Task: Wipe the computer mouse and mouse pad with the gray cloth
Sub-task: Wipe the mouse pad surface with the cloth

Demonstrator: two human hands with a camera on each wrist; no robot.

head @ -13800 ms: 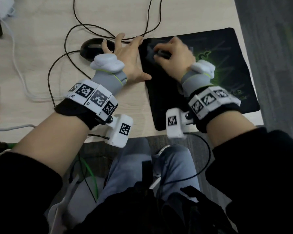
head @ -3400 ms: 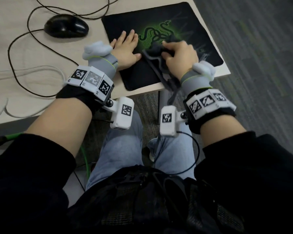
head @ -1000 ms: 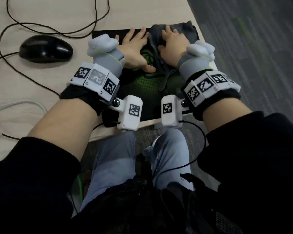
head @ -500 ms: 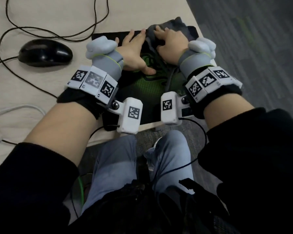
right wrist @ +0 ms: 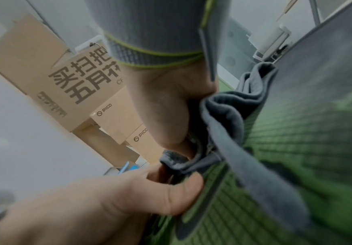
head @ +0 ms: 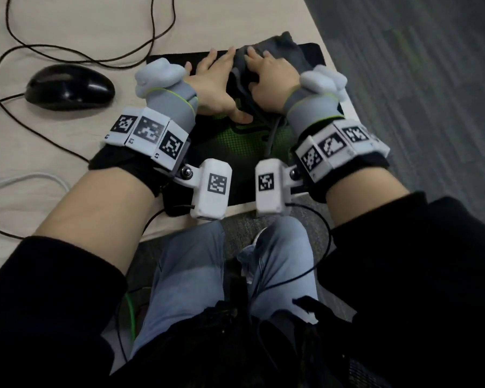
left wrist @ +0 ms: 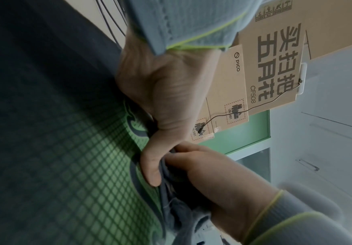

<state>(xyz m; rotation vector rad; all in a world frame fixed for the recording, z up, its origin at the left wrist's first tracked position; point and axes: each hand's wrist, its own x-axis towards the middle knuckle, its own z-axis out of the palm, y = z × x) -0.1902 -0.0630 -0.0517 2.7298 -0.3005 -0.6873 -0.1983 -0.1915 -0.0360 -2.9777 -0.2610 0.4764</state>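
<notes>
The black mouse pad (head: 235, 152) with a green grid print lies at the desk's near right corner. My left hand (head: 213, 82) rests flat on its far left part, fingers straight. Beside it my right hand (head: 272, 79) presses the gray cloth (head: 289, 51) onto the pad's far edge, thumb tucked into a fold. In the right wrist view the cloth (right wrist: 223, 119) is bunched under my right palm (right wrist: 162, 102), with my left hand's thumb (right wrist: 187, 190) touching it. The black mouse (head: 70, 88) sits on the desk left of the pad, untouched.
A black cable (head: 81, 56) loops over the light wooden desk (head: 95, 23) behind the mouse. A white cable (head: 25, 180) lies at the left. The desk ends just right of the pad, over gray carpet (head: 417, 79). Cardboard boxes (left wrist: 275, 58) stand beyond the desk.
My right hand has slid the cloth a little to the left along the pad's far edge, closer to my left hand. The left hand and the mouse have stayed put.
</notes>
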